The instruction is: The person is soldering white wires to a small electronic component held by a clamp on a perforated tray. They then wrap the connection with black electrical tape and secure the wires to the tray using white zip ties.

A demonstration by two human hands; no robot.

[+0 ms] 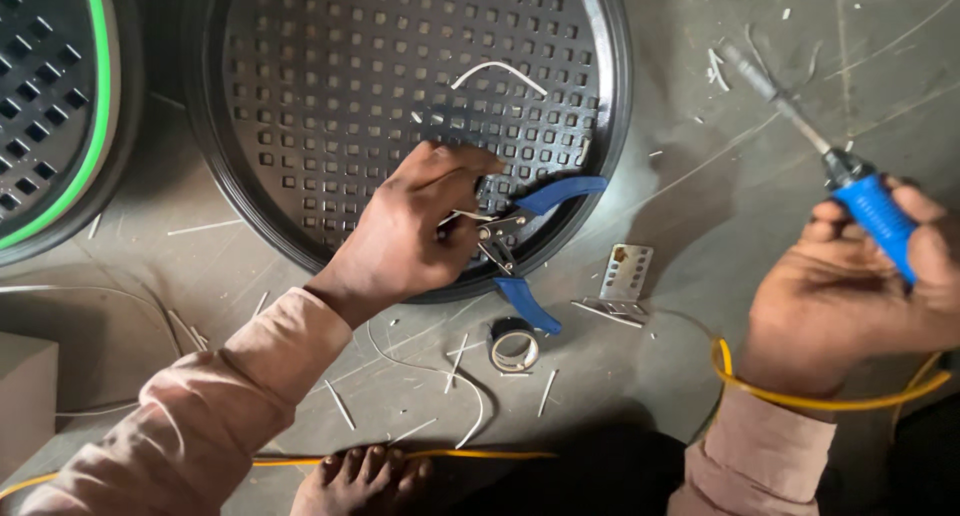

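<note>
My left hand [410,231] rests on the near rim of a round black perforated panel [330,86] and pinches a thin white wire against it. Blue-handled pliers [525,246] lie right beside that hand on the rim, jaws toward my fingers. My right hand [850,291] is shut on the blue handle of a soldering iron [830,161], its metal tip pointing up and left over the grey floor. A yellow cord [800,401] runs from the iron around my right wrist.
A second perforated panel with a green ring [95,106] lies at the far left. A small roll of tape [514,346], a perforated metal bracket [625,276] and several white wire offcuts litter the floor. My bare foot [360,476] shows at the bottom edge.
</note>
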